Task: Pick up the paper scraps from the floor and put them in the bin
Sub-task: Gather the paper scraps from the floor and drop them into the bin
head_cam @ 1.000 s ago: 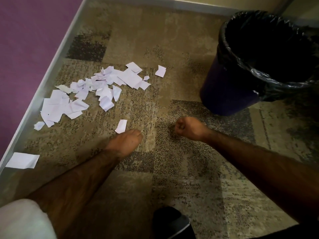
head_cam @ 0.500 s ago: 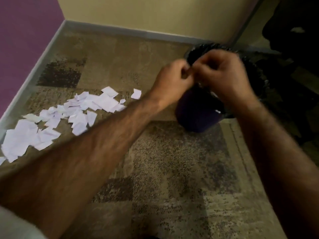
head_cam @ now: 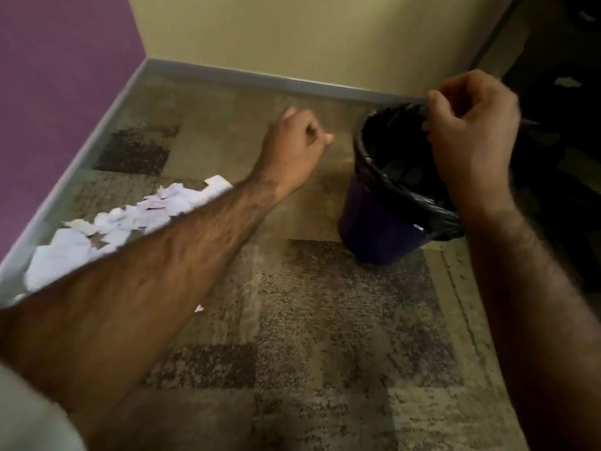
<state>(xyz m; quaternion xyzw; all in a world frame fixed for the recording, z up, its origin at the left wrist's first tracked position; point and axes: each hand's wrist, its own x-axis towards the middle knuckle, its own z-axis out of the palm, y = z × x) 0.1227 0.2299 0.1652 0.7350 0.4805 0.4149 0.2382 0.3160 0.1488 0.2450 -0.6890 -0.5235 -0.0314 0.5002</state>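
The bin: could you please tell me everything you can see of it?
The bin is round, dark purple, plastic-looking, narrowing toward its base. A glossy black liner is folded over its rim. It stands on the patterned carpet near the cream wall. The right hand seems to pinch the liner at the far rim.

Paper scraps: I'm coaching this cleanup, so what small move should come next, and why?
Probably swing the left hand down to the paper scraps by the purple wall. That hand hovers curled beside the bin with no paper showing in it, while a pile lies waiting on the carpet.
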